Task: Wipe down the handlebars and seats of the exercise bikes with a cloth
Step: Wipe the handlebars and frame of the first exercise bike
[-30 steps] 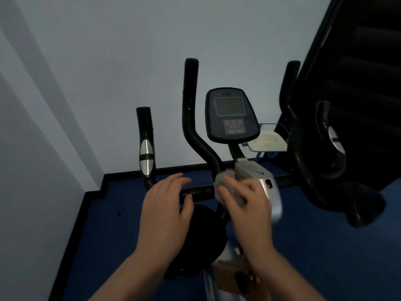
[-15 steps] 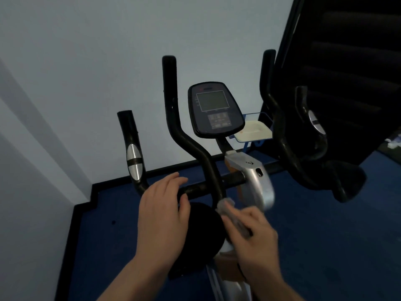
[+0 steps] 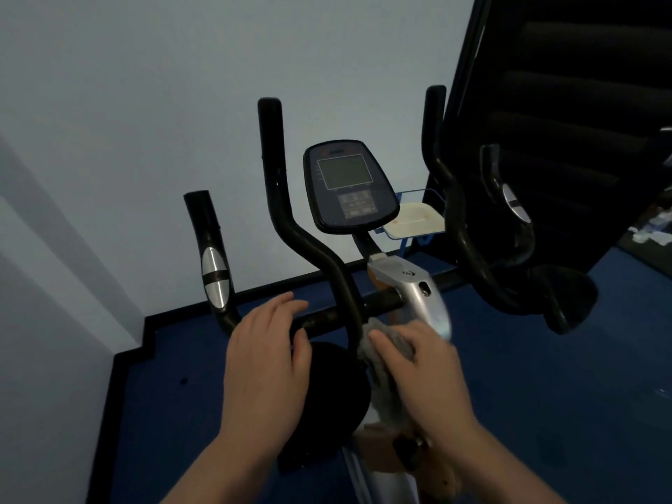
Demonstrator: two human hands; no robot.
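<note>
Left hand [image 3: 267, 361] rests flat on the handlebar [image 3: 327, 316]; right hand [image 3: 423, 372] grips the cloth [image 3: 381, 358]. Console [image 3: 349, 187] above, tray [image 3: 414, 220] right of it.

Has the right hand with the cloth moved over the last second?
Yes. The right hand and cloth have come down from the silver stem cover to below the handlebar crossbar, by the upright's base.

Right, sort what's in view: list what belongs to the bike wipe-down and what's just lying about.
Part of the job:
- grey cloth, held by the right hand
- black handlebars, crossbar under the left hand
- bike's black handlebar grips, one on each side

Just lying about:
- console display
- pale tray in a blue frame behind the bike
- white clutter on the floor, far right
</note>
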